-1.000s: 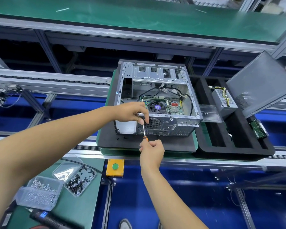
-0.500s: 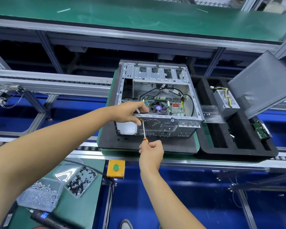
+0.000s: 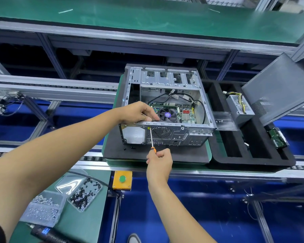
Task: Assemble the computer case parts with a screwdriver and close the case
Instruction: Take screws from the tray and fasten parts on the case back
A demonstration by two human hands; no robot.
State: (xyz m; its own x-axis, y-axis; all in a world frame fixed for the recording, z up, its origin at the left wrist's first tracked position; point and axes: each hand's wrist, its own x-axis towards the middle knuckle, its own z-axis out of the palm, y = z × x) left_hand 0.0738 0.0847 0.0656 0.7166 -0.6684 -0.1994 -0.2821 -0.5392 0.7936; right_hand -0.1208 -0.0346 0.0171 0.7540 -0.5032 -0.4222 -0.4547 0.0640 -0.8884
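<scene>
A: Where is the open grey steel computer case (image 3: 167, 106) located?

B: It lies on its side on a black foam mat (image 3: 147, 155), at the left end of the green conveyor pallet (image 3: 209, 149). The green motherboard with 1 black cooling fan (image 3: 174, 114) is visible inside. The rear panel faces the near edge.

A: State of the left hand (image 3: 139, 112)?

B: It rests on the upper edge of the rear panel, fingers curled over the rim, grasping the case.

A: State of the right hand (image 3: 159, 159)?

B: It is clenched around the orange handle of a slim screwdriver (image 3: 152, 140). The shaft rises to the rear panel, its tip at the left of the round fan grille (image 3: 161, 132).

A: Adjacent items?

B: A black foam tray (image 3: 253, 160) sits at the pallet's right end, holding 1 grey power supply with yellow wires (image 3: 239, 106) and 1 green circuit board (image 3: 277, 137). A grey metal side panel (image 3: 279, 88) leans tilted over that tray's far right corner. On the near-left green bench (image 3: 81, 225): 2 clear plastic boxes of screws (image 3: 63, 200), 1 black electric driver (image 3: 47, 234). A yellow box with a green button (image 3: 122, 179) sits below the conveyor rail.
</scene>
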